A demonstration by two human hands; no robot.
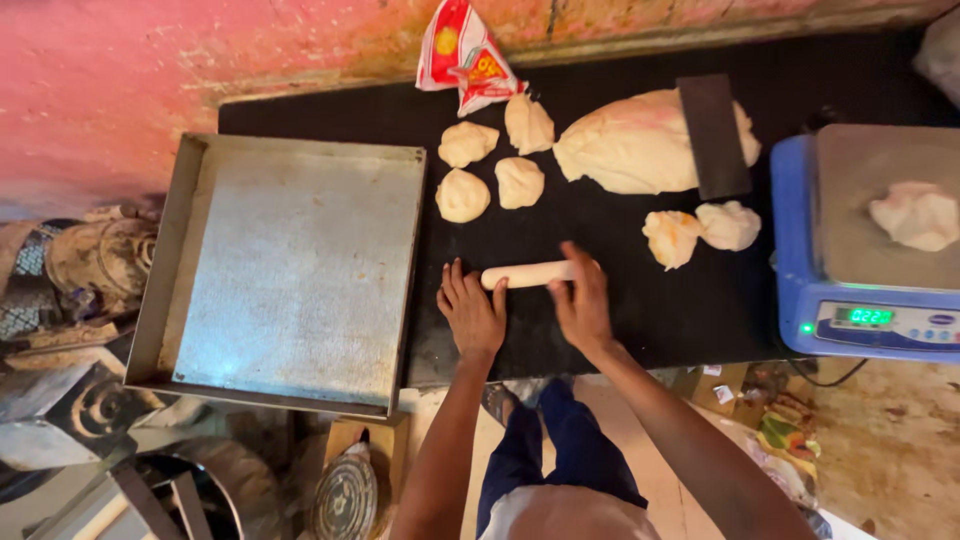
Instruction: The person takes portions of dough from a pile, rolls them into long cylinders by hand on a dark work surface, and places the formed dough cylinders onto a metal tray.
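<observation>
Head view, looking straight down on a black bench [650, 310].

My left hand [472, 315] lies flat, palm down, fingers spread, its fingertips on the left end of a short roll of pale dough [528, 274]. My right hand [582, 300] rests over the right end of the same roll, fingers bent across it. Neither hand is clamped on it; both press on top. The two hands are close but not touching each other. The roll lies crosswise on the bench near its front edge, between the tray and the scale.

Left of the hands: a shallow square metal tray [180, 250], floured, overhanging the bench front.

Behind the roll: four round dough balls [492, 165] in a loose cluster, some touching. Beside them, further right, a large dough mass [630, 145] with a dark flat scraper [714, 135] lying across its right part. Two smaller torn dough pieces [700, 232] sit just in front of it, touching each other.

Far right: a blue scale [795, 260] with a lit green display, one lump of dough [917, 215] on its steel pan.

At the back edge, a crumpled red and white packet [462, 55] against the pink wall [120, 70].
</observation>
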